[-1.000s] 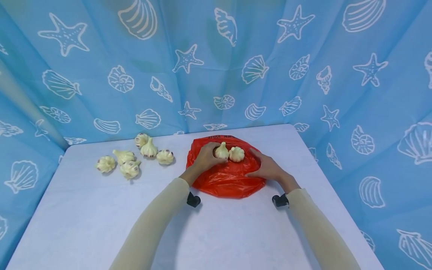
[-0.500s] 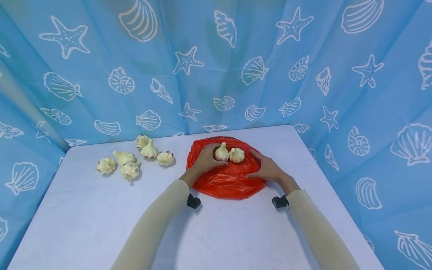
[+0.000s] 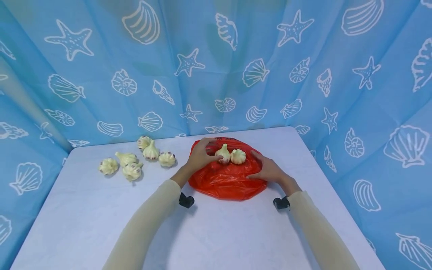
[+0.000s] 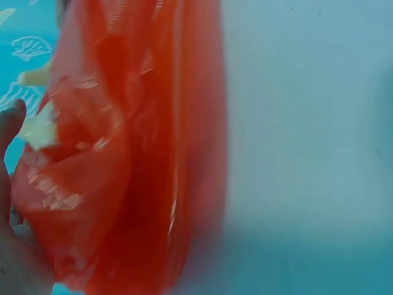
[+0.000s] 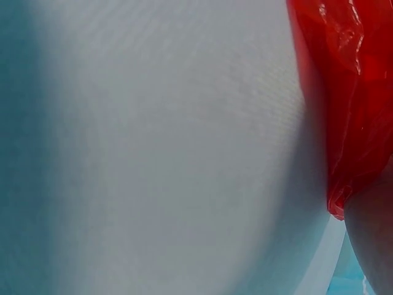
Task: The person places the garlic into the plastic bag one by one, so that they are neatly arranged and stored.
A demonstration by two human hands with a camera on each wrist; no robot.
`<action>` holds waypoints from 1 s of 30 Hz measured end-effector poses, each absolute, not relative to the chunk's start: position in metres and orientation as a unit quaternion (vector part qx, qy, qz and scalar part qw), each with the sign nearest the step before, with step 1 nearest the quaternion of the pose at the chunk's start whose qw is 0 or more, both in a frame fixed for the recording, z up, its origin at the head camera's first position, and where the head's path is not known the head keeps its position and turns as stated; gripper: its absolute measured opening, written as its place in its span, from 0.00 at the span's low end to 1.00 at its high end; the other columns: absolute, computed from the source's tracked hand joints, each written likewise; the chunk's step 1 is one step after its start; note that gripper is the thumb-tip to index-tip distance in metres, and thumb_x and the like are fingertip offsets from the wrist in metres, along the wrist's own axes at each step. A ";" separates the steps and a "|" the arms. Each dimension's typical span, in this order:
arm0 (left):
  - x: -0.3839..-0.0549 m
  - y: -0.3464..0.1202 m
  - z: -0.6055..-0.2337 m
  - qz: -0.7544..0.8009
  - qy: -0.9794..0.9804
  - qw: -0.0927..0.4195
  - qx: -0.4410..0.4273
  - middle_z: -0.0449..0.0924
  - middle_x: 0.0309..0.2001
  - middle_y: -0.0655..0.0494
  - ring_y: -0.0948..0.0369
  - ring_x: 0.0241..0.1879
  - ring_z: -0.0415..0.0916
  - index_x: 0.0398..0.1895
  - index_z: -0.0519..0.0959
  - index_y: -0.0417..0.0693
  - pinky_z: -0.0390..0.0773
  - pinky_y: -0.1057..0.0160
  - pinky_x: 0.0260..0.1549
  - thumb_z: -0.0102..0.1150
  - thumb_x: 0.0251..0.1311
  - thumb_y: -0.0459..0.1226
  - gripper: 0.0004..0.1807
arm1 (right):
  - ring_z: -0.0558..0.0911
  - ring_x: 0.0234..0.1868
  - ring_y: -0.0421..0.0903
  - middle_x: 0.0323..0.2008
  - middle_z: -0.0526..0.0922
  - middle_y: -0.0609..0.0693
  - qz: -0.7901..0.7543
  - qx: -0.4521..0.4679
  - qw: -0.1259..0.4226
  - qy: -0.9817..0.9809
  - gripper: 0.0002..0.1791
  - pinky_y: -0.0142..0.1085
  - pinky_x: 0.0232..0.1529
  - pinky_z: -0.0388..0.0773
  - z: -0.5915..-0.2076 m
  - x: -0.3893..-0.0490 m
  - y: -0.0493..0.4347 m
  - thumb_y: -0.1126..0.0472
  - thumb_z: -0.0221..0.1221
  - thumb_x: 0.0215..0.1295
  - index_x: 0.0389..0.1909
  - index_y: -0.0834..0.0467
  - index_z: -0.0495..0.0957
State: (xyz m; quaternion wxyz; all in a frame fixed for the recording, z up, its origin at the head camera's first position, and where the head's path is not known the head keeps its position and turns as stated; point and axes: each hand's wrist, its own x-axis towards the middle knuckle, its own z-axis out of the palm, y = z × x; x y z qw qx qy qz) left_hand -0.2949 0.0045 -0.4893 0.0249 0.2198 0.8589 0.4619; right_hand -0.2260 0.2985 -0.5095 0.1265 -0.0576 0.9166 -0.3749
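bulbs outside bag: head view only

Bag: looked like thin plastic, glossy, crinkled
Garlic bulbs: looked smooth, slightly shiny
Curtain: looked like cloth, mostly matt, lightly creased
Table: looked cloth-covered, matt, finely textured up close
Sleeves: looked like matt cloth, smooth

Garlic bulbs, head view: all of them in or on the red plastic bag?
No, six garlic bulbs lie on the white tabletop, left of the red plastic bag in the picture.
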 end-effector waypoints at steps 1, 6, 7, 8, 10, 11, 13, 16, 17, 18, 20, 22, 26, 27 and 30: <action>-0.294 -0.001 -0.486 0.460 0.860 0.017 0.221 0.71 0.61 0.55 0.55 0.60 0.69 0.64 0.70 0.53 0.80 0.54 0.48 0.77 0.47 0.44 0.39 | 0.63 0.67 0.56 0.72 0.60 0.50 -0.374 -0.059 0.126 0.917 0.69 0.45 0.46 0.82 -0.510 -0.226 0.298 0.43 0.79 0.34 0.77 0.44 0.48; -0.292 -0.029 -0.473 0.461 0.857 -0.018 0.231 0.72 0.58 0.54 0.53 0.58 0.72 0.62 0.71 0.51 0.80 0.53 0.49 0.74 0.51 0.43 0.34 | 0.64 0.66 0.57 0.71 0.61 0.52 -0.382 -0.063 0.126 0.913 0.69 0.46 0.45 0.82 -0.509 -0.227 0.294 0.44 0.79 0.33 0.77 0.45 0.48; -0.292 -0.035 -0.471 0.467 0.853 -0.024 0.231 0.73 0.57 0.53 0.52 0.57 0.73 0.61 0.72 0.49 0.80 0.53 0.49 0.73 0.52 0.42 0.33 | 0.64 0.66 0.57 0.71 0.61 0.52 -0.381 -0.065 0.126 0.914 0.69 0.46 0.45 0.82 -0.509 -0.227 0.294 0.43 0.79 0.33 0.77 0.45 0.48; -0.291 -0.041 -0.469 0.474 0.850 -0.029 0.230 0.73 0.56 0.53 0.52 0.57 0.73 0.61 0.72 0.48 0.80 0.53 0.49 0.73 0.53 0.42 0.32 | 0.64 0.66 0.57 0.71 0.61 0.52 -0.382 -0.066 0.127 0.913 0.69 0.46 0.45 0.82 -0.509 -0.227 0.294 0.43 0.79 0.33 0.77 0.45 0.48; -0.290 -0.053 -0.467 0.486 0.842 -0.039 0.231 0.74 0.55 0.52 0.52 0.56 0.74 0.61 0.72 0.46 0.80 0.52 0.49 0.71 0.55 0.41 0.30 | 0.64 0.67 0.58 0.71 0.60 0.52 -0.376 -0.066 0.129 0.915 0.69 0.46 0.46 0.82 -0.509 -0.227 0.294 0.43 0.79 0.34 0.77 0.45 0.48; -0.290 -0.059 -0.465 0.490 0.840 -0.044 0.231 0.74 0.55 0.52 0.52 0.55 0.74 0.61 0.72 0.44 0.79 0.51 0.49 0.71 0.55 0.40 0.30 | 0.63 0.67 0.58 0.71 0.60 0.53 -0.372 -0.066 0.130 0.917 0.69 0.46 0.46 0.82 -0.510 -0.227 0.295 0.43 0.79 0.34 0.77 0.45 0.47; -0.288 -0.071 -0.463 0.498 0.833 -0.053 0.235 0.74 0.55 0.49 0.52 0.55 0.75 0.60 0.72 0.43 0.79 0.50 0.49 0.70 0.56 0.38 0.29 | 0.63 0.67 0.58 0.72 0.60 0.53 -0.366 -0.064 0.131 0.919 0.69 0.46 0.46 0.82 -0.509 -0.227 0.296 0.43 0.79 0.35 0.78 0.45 0.46; -0.288 -0.087 -0.458 0.497 0.830 -0.073 0.242 0.74 0.55 0.46 0.52 0.55 0.75 0.60 0.73 0.40 0.79 0.49 0.49 0.70 0.56 0.35 0.28 | 0.63 0.67 0.59 0.72 0.59 0.53 -0.364 -0.059 0.130 0.920 0.69 0.46 0.45 0.82 -0.508 -0.227 0.297 0.43 0.79 0.35 0.78 0.45 0.46; -0.288 -0.092 -0.456 0.492 0.833 -0.079 0.241 0.74 0.55 0.46 0.53 0.54 0.75 0.59 0.73 0.40 0.79 0.49 0.49 0.70 0.56 0.35 0.28 | 0.63 0.67 0.59 0.72 0.59 0.53 -0.364 -0.059 0.130 0.920 0.69 0.46 0.45 0.82 -0.507 -0.226 0.297 0.43 0.79 0.35 0.78 0.45 0.46; -0.288 -0.097 -0.455 0.490 0.834 -0.083 0.240 0.74 0.54 0.46 0.53 0.54 0.75 0.59 0.73 0.41 0.79 0.49 0.49 0.70 0.56 0.34 0.27 | 0.63 0.67 0.58 0.72 0.60 0.53 -0.365 -0.056 0.130 0.920 0.69 0.46 0.45 0.82 -0.507 -0.226 0.297 0.44 0.79 0.35 0.78 0.44 0.46; -0.287 -0.107 -0.455 0.481 0.840 -0.092 0.235 0.75 0.54 0.48 0.53 0.54 0.75 0.58 0.73 0.41 0.79 0.49 0.49 0.70 0.55 0.34 0.27 | 0.64 0.66 0.58 0.71 0.60 0.53 -0.365 -0.052 0.130 0.920 0.70 0.46 0.44 0.83 -0.507 -0.226 0.297 0.44 0.79 0.34 0.78 0.44 0.46; -0.286 -0.117 -0.456 0.474 0.846 -0.094 0.225 0.75 0.54 0.49 0.53 0.55 0.75 0.58 0.74 0.42 0.78 0.49 0.50 0.71 0.55 0.34 0.27 | 0.64 0.66 0.59 0.71 0.60 0.53 -0.365 -0.052 0.132 0.920 0.70 0.46 0.44 0.83 -0.507 -0.226 0.297 0.44 0.79 0.34 0.78 0.44 0.46; -0.283 -0.135 -0.462 0.462 0.858 -0.098 0.203 0.75 0.55 0.50 0.50 0.57 0.73 0.57 0.75 0.44 0.76 0.47 0.53 0.70 0.55 0.35 0.25 | 0.64 0.66 0.58 0.71 0.61 0.52 -0.364 -0.048 0.131 0.921 0.70 0.46 0.43 0.83 -0.509 -0.226 0.295 0.44 0.80 0.33 0.77 0.42 0.46; -0.282 -0.138 -0.464 0.461 0.860 -0.097 0.196 0.75 0.55 0.50 0.49 0.57 0.73 0.57 0.75 0.44 0.76 0.46 0.53 0.70 0.56 0.36 0.25 | 0.64 0.66 0.59 0.71 0.60 0.53 -0.364 -0.051 0.131 0.921 0.70 0.46 0.44 0.83 -0.509 -0.226 0.295 0.43 0.79 0.34 0.78 0.43 0.46; -0.280 -0.147 -0.471 0.451 0.868 -0.095 0.185 0.76 0.54 0.49 0.48 0.57 0.72 0.56 0.76 0.44 0.75 0.47 0.54 0.68 0.57 0.37 0.23 | 0.63 0.66 0.59 0.72 0.60 0.53 -0.364 -0.048 0.130 0.921 0.70 0.47 0.44 0.82 -0.509 -0.226 0.294 0.43 0.79 0.33 0.78 0.41 0.46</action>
